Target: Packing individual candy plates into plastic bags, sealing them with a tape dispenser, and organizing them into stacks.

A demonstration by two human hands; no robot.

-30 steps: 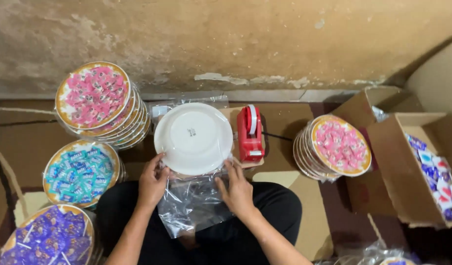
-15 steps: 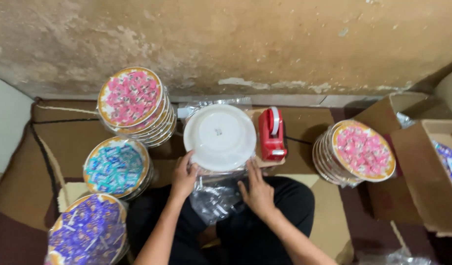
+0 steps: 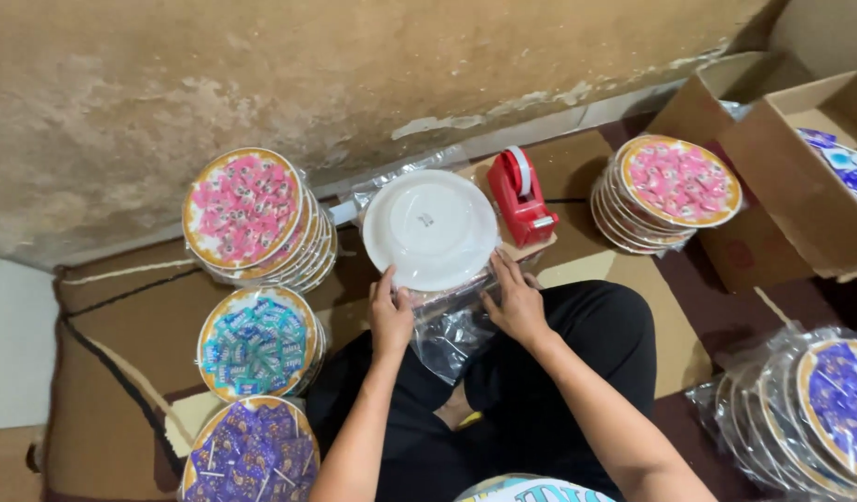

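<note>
Head view looks down on a person sitting cross-legged on a floor mat (image 3: 121,372) by a stained wall. White plate (image 3: 431,228) lies upside down, base up, on a clear plastic bag (image 3: 451,325) just in front of the knees. Left hand (image 3: 391,321) rests at the plate's near-left rim, fingers (image 3: 387,284) curled narrow and pinching the bag edge; right hand (image 3: 515,302) at the near-right rim, fingers (image 3: 499,271) spread flat, pressing film against the plate. Red tape dispenser (image 3: 523,197) stands just beside the plate on its right. Left side: pink-topped plate stack (image 3: 252,218), blue-topped stack (image 3: 258,342), purple-topped stack (image 3: 252,455). Right side: another pink stack (image 3: 670,191), open cardboard box (image 3: 805,167), bagged purple plates (image 3: 810,409). Plate looks stiff, smooth, probably breakable, moderate weight; best gripped at opposite rim edges. Bag film looks thin, limp, slippery, crinkly; best pinched at its open edge.
</note>
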